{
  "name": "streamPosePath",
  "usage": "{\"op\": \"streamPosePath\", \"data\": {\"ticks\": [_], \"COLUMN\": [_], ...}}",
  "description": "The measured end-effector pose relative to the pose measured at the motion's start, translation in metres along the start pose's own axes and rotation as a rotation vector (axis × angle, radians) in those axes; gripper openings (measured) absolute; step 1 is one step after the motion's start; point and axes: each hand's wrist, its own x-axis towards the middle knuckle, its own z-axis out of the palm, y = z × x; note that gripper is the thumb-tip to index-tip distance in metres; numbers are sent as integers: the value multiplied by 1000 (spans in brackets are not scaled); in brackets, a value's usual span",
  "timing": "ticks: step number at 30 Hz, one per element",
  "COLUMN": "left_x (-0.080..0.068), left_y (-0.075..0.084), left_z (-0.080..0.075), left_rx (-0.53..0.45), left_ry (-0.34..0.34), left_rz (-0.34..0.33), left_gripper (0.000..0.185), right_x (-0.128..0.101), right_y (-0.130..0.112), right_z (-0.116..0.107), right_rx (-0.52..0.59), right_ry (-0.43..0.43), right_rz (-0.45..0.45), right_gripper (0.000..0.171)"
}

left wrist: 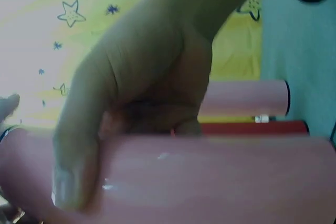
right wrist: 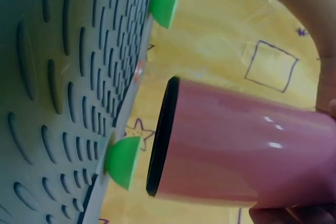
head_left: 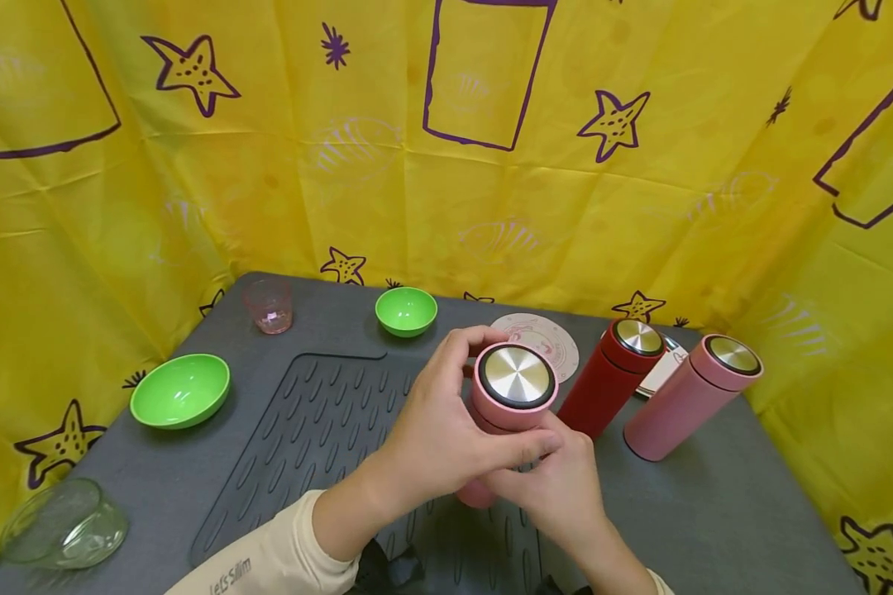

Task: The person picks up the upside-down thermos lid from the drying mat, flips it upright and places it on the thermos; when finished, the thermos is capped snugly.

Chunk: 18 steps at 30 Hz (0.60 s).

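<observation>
Both hands hold a pink thermos bottle with a shiny metal-topped lid, upright in the head view. My left hand grips it near the lid, fingers round the far side and thumb across the front. Lower down, my right hand wraps the body. In the right wrist view the bottle shows its black base, apart from the ridged grey mat. A red thermos bottle stands just right of the hands, with a second pink thermos bottle beyond it.
Two green bowls stand left and at the back. A pink glass is at the back left, a clear glass at the front left. Behind the bottles lie a round patterned disc and a partly hidden white item. Yellow curtains enclose the table.
</observation>
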Motion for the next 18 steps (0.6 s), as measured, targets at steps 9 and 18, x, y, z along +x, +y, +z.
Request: {"op": "streamPosePath", "data": {"ticks": [9, 18], "left_x": [0, 0], "left_y": [1, 0], "left_z": [-1, 1], "left_rx": [13, -89], "left_ry": [108, 37], "left_rz": [88, 64], "left_gripper": [67, 71], "right_x": [-2, -1], "right_y": [1, 1], "right_z": [0, -2], "right_rx": [-69, -66], "right_ry": [0, -28], "right_rz": [4, -3], "right_gripper": [47, 50]}}
